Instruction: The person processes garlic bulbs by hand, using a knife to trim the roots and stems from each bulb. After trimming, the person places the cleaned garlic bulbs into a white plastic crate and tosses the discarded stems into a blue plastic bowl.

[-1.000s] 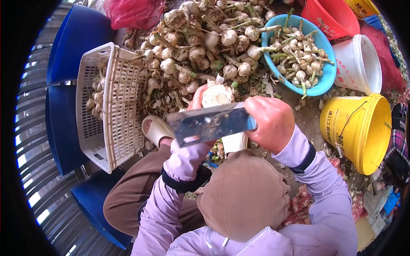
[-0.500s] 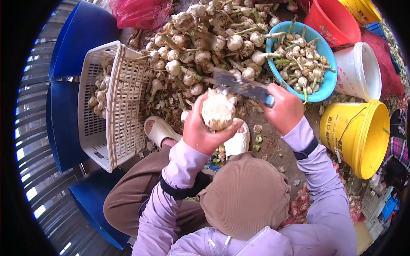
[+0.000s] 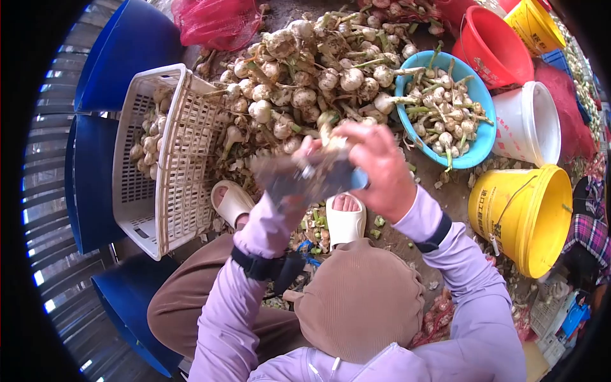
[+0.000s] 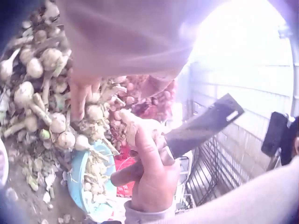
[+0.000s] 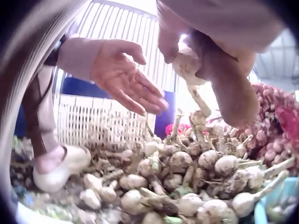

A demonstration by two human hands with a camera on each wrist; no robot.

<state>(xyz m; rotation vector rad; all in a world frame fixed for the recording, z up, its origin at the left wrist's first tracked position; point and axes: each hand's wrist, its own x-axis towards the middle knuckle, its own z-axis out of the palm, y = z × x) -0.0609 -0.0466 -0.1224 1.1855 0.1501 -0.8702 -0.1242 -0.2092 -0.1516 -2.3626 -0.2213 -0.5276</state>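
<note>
My right hand (image 3: 382,169) grips a cleaver by its handle, the dirty blade (image 3: 309,178) lying crosswise over the feet and pointing left. In the right wrist view, the same hand also pinches a garlic bulb (image 5: 187,66) with its stem (image 5: 198,99) pointing down. The left wrist view shows the thumb along that bulb and the cleaver blade (image 4: 203,128) sticking out beside it. My left hand (image 5: 124,79) is spread, palm showing, with nothing in it, close to the bulb. From the head view the blade mostly hides the left hand.
A large heap of garlic (image 3: 305,76) with stems lies ahead. Left of it stands a white crate (image 3: 162,210) holding some bulbs. To the right are a blue basin (image 3: 407,124) of garlic and red (image 3: 496,48), white (image 3: 531,124) and yellow (image 3: 509,219) buckets.
Half a second ago the left hand held a trimmed bulb, with the cleaver apart to the right. Now the left hand has let go, the right hand holds a bulb, and the blade has swung left.
</note>
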